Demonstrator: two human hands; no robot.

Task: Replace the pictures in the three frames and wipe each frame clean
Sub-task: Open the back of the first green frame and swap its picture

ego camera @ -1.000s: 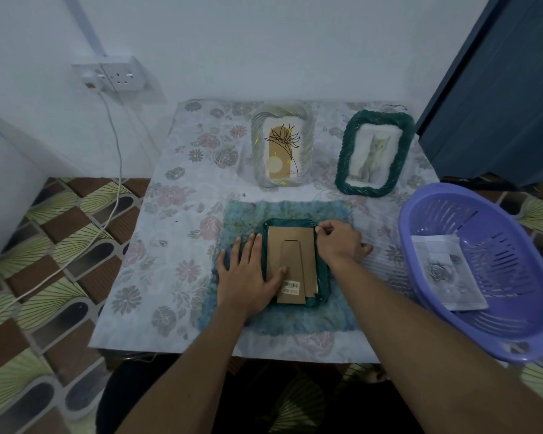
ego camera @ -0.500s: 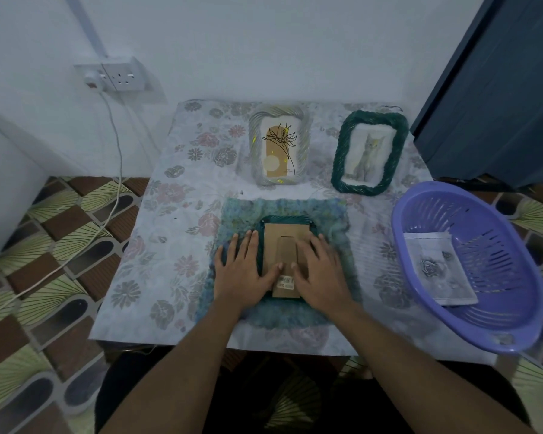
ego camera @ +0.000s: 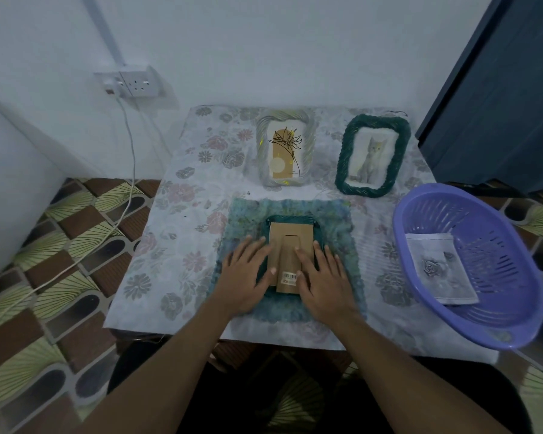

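A dark green frame (ego camera: 292, 220) lies face down on a blue fuzzy cloth (ego camera: 248, 214) at the table's front centre. Its brown cardboard back (ego camera: 290, 239) with a stand and a barcode sticker faces up. My left hand (ego camera: 248, 277) lies flat on the frame's left side, thumb on the cardboard. My right hand (ego camera: 323, 277) lies flat on the right side, fingers straight on the back. Farther back, a pale twisted frame (ego camera: 284, 151) shows a plant drawing and a green rope frame (ego camera: 372, 158) shows a cat picture.
A purple plastic basket (ego camera: 470, 321) sits at the table's right edge with a rose picture (ego camera: 438, 270) inside. The table wears a floral cover (ego camera: 176, 233). A wall socket (ego camera: 132, 84) with a white cable is at the left; a dark blue door stands at the right.
My right hand has left the frame's upper right corner and now lies flat on the cardboard back. The left hand stays on the left side.
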